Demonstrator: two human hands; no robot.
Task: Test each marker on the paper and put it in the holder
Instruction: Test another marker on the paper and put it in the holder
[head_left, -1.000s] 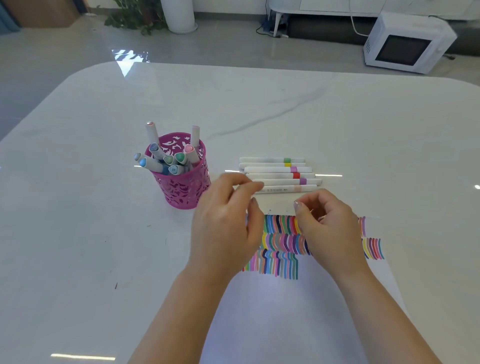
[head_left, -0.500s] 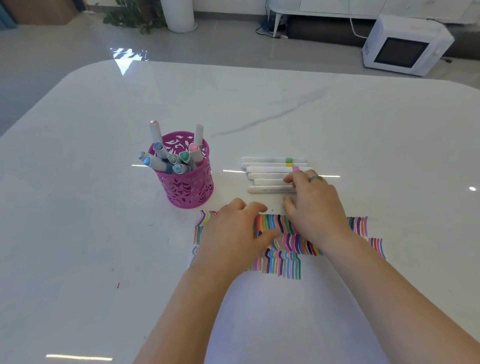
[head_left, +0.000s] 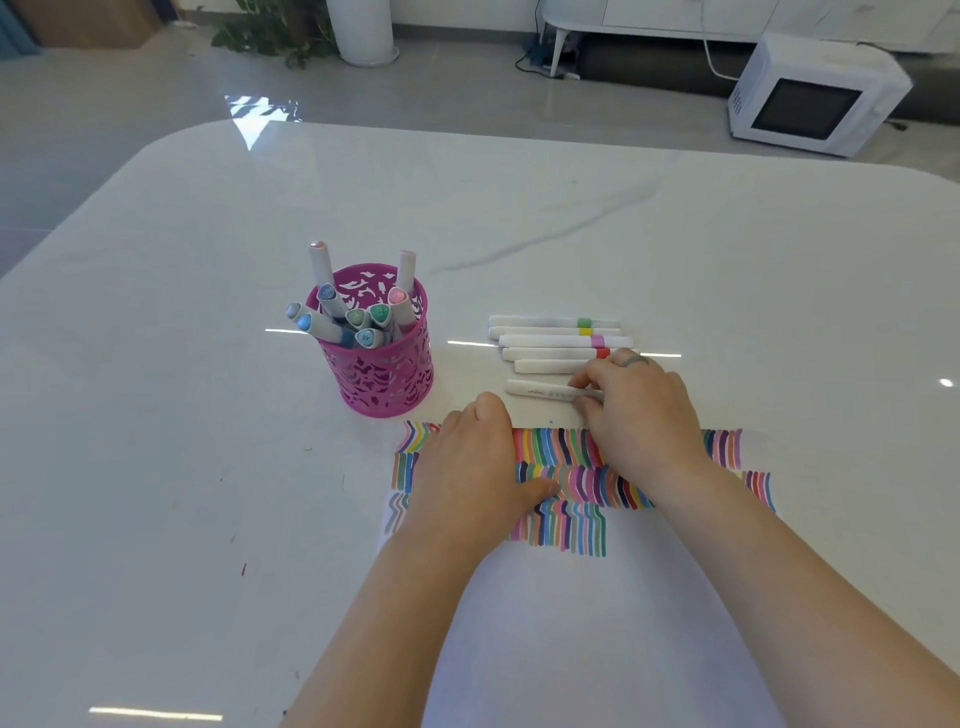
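R hand (head_left: 641, 410) pinches nearest marker (head_left: 540, 388) on table (head_left: 727, 291), just below row of other markers (head_left: 558, 341) — L hand (head_left: 475, 467) palm-down on paper (head_left: 597, 649), grasping nothing. Pink holder (head_left: 382, 376) left of row.

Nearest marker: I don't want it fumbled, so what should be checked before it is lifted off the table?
1. Right hand grip on the nearest marker: fingers pinch its right end, ok.
2. Marker lies apart from the row of five markers: ok.
3. Cap on or off: hidden under the hand, cannot tell.
4. Left hand rests on the paper, holding it down: ok.
5. Blank paper below the stripes: ok.
6. Holder upright, with room left: looks ok.
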